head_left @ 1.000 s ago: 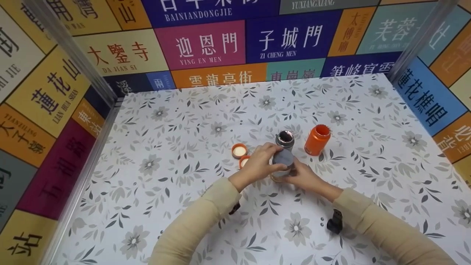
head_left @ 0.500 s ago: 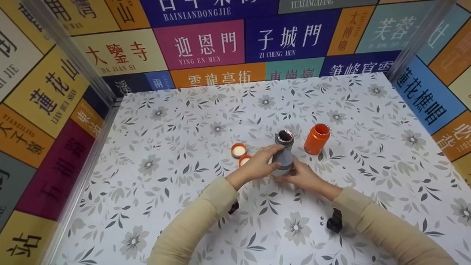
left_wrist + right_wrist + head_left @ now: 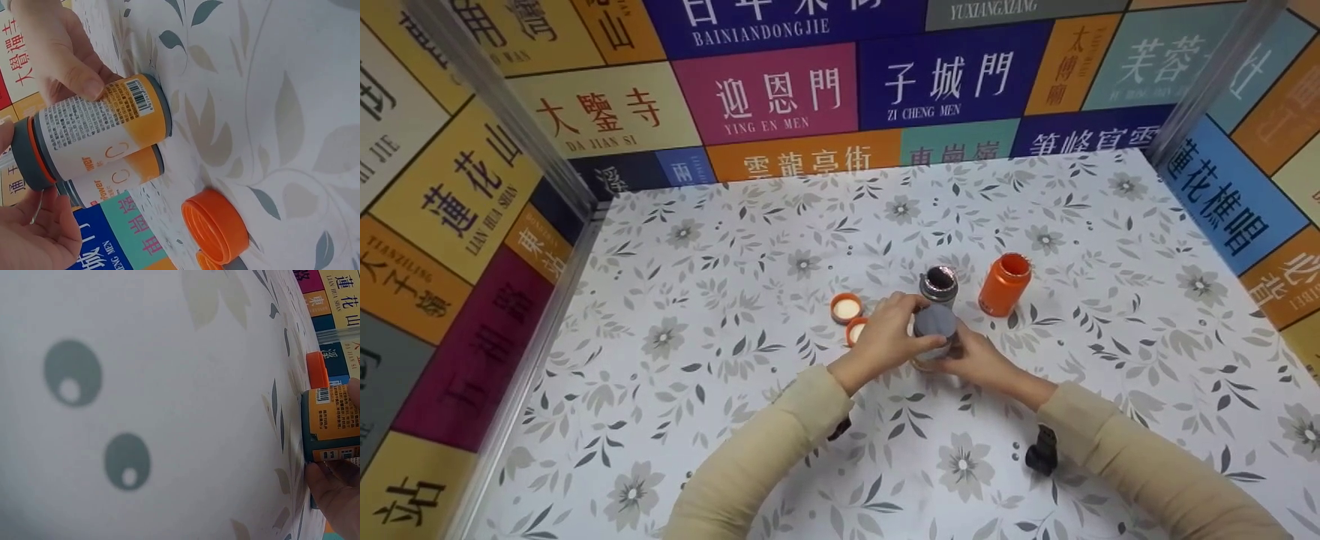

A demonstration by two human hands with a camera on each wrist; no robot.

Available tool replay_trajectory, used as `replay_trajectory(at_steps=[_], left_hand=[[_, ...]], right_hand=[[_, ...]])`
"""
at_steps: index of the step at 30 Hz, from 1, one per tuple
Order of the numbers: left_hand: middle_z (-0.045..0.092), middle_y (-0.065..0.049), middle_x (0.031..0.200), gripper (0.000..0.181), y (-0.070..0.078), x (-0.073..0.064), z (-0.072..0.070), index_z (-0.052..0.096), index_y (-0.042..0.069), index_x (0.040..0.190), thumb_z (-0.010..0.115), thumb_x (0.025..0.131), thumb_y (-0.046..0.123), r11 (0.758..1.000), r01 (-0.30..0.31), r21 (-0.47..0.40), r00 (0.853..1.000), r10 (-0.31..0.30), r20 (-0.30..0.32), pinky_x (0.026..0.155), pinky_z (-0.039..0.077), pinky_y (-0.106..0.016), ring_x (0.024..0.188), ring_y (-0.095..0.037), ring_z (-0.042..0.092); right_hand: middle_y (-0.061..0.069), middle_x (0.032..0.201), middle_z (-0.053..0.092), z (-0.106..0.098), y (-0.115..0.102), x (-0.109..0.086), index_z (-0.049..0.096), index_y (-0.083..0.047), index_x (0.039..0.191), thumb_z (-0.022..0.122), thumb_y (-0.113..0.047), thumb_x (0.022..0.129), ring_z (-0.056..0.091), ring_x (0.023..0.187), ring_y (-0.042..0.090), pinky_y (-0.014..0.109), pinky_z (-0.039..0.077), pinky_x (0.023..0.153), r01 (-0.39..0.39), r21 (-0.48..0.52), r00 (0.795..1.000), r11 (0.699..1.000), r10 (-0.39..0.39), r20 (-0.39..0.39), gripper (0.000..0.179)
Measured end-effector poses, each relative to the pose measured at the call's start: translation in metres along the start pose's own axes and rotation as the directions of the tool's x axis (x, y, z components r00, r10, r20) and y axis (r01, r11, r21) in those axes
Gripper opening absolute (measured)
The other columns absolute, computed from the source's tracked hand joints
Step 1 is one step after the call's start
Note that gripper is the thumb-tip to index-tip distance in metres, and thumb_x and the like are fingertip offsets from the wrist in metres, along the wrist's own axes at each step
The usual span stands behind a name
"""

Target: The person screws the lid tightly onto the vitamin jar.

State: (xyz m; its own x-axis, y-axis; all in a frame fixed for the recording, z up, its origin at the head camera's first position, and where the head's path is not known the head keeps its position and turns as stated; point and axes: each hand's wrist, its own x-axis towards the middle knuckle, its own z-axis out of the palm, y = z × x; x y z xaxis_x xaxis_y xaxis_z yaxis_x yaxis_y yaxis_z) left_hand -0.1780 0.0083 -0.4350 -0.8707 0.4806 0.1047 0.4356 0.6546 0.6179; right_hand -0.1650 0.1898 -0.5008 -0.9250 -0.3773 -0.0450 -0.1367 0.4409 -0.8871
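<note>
A supplement bottle (image 3: 107, 121) with a white and orange label stands upright on the table. Its grey cap (image 3: 935, 321), with an orange ring beneath, sits on top. My left hand (image 3: 885, 334) holds this cap, thumb and fingers at its sides. Lower down, my right hand (image 3: 979, 360) grips the bottle's body, with the thumb near the barcode side in the left wrist view. Just behind stands a second, open grey bottle (image 3: 940, 281) with a matching label. Most of the held bottle's body is hidden by the hands in the head view.
An open orange bottle (image 3: 1005, 285) stands to the right of the grey ones. Two upturned caps with orange insides lie left of my left hand: one cap (image 3: 846, 308) farther back, the other cap (image 3: 856, 331) partly hidden. Printed panels (image 3: 780, 90) wall the table's back and sides.
The left hand turned over the cap and shifted its fingers back round it, uncovering more of the cap top than half a second ago. The right hand and the other bottles stay put.
</note>
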Motion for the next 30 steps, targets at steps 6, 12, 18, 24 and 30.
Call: replay_trajectory(at_steps=[6,12,18,24,30], left_hand=[[0.052,-0.006,0.12,0.048,-0.002,0.005,-0.01,0.05,0.009,0.128,0.062,0.087,0.031,0.993,-0.08,0.092,0.985,0.065,0.159,0.09,0.039,-0.029,0.104,-0.02,0.048],[0.05,-0.006,0.126,0.049,-0.003,0.009,-0.013,0.044,0.01,0.135,0.057,0.09,0.024,0.984,-0.12,0.129,0.97,0.089,0.226,0.097,0.037,-0.029,0.11,-0.022,0.047],[0.049,-0.009,0.129,0.045,-0.005,0.008,-0.015,0.044,0.009,0.136,0.051,0.091,0.007,0.99,-0.13,0.056,0.966,0.114,0.23,0.1,0.035,-0.031,0.115,-0.025,0.046],[0.054,-0.007,0.122,0.05,-0.006,0.006,-0.01,0.05,0.009,0.129,0.062,0.086,0.031,0.998,-0.014,-0.058,0.991,0.022,0.131,0.095,0.039,-0.028,0.111,-0.021,0.051],[0.058,-0.004,0.105,0.05,-0.003,0.005,-0.003,0.057,0.008,0.115,0.071,0.078,0.038,0.999,0.038,-0.028,0.999,-0.037,0.031,0.081,0.044,-0.025,0.095,-0.018,0.055]], right_hand=[[0.019,0.131,0.047,-0.001,0.001,-0.001,0.026,-0.007,0.142,0.075,-0.024,0.075,0.053,0.111,0.032,0.045,0.041,0.095,0.004,0.007,1.0,1.0,-0.004,-0.005,0.086],[0.02,0.131,0.047,0.0,0.0,0.0,0.027,-0.004,0.141,0.076,-0.021,0.073,0.053,0.111,0.033,0.045,0.04,0.096,-0.014,0.02,1.0,1.0,0.014,-0.003,0.085],[0.022,0.126,0.051,0.001,0.001,0.001,0.031,-0.001,0.137,0.075,-0.019,0.074,0.054,0.109,0.035,0.045,0.041,0.094,-0.008,0.005,1.0,1.0,0.008,-0.013,0.079],[0.02,0.131,0.048,-0.001,0.001,0.0,0.027,-0.006,0.141,0.075,-0.024,0.075,0.053,0.111,0.032,0.044,0.042,0.093,0.01,-0.001,1.0,1.0,-0.01,-0.003,0.083],[0.021,0.13,0.048,-0.002,-0.015,-0.004,0.027,-0.005,0.141,0.073,-0.021,0.077,0.054,0.11,0.033,0.045,0.042,0.093,0.001,-0.008,1.0,1.0,-0.001,0.011,0.081]])
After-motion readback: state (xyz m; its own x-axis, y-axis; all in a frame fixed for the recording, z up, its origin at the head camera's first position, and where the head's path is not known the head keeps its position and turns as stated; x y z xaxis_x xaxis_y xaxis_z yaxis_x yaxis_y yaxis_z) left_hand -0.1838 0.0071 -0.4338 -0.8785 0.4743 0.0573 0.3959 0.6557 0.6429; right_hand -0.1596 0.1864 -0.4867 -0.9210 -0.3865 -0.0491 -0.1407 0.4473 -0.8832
